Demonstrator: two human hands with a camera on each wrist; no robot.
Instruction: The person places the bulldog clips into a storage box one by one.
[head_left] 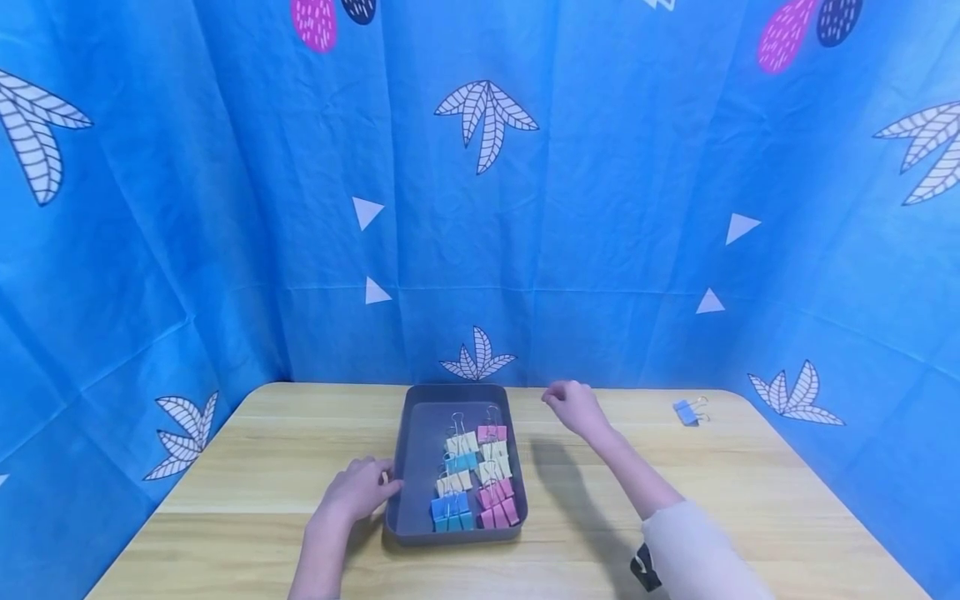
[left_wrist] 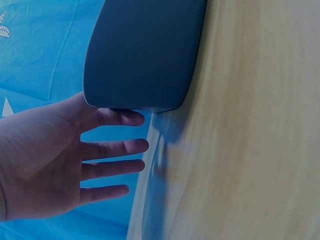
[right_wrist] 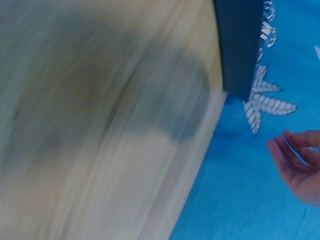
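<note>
A dark grey tray point(head_left: 420, 433) stands at the middle of the table with two columns of binder clips along its right half. Pink clips point(head_left: 495, 504) and pale yellow ones make up the right column; blue, teal and cream clips point(head_left: 452, 484) form the left. My left hand point(head_left: 360, 487) touches the tray's left side, its fingers extended and the index finger point(left_wrist: 120, 117) lying against the outer wall. Right of the tray's far end, my right hand point(head_left: 577, 407) is raised over the table, fingers loosely bent with nothing visible in them.
A single blue binder clip point(head_left: 686, 412) lies near the table's far right corner. Blue patterned cloth point(head_left: 600, 250) hangs close behind the table point(head_left: 300, 417) and along both sides.
</note>
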